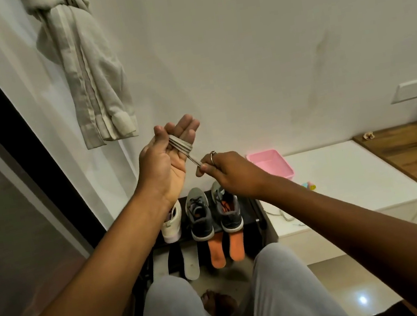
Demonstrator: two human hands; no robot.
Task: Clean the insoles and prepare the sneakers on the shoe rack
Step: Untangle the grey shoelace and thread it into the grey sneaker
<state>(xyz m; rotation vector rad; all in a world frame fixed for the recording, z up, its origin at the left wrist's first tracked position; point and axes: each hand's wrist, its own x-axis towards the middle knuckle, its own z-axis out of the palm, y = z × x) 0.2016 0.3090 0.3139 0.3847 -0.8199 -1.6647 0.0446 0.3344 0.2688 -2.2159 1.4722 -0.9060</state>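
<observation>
Sneakers (200, 213) sit on the rack (251, 213); a lace (182, 145) wraps round the flat left hand (166, 159); the right hand (229, 173) pinches its end.

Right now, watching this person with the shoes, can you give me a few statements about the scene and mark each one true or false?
1. A grey shoelace is wound round the fingers of the left hand. True.
2. The right hand holds nothing. False: it pinches the lace's loose end.
3. Two orange insoles lie in front of the grey sneakers. True.
4. The pink tub sits on the shoe rack. False: it stands on the white ledge.
</observation>
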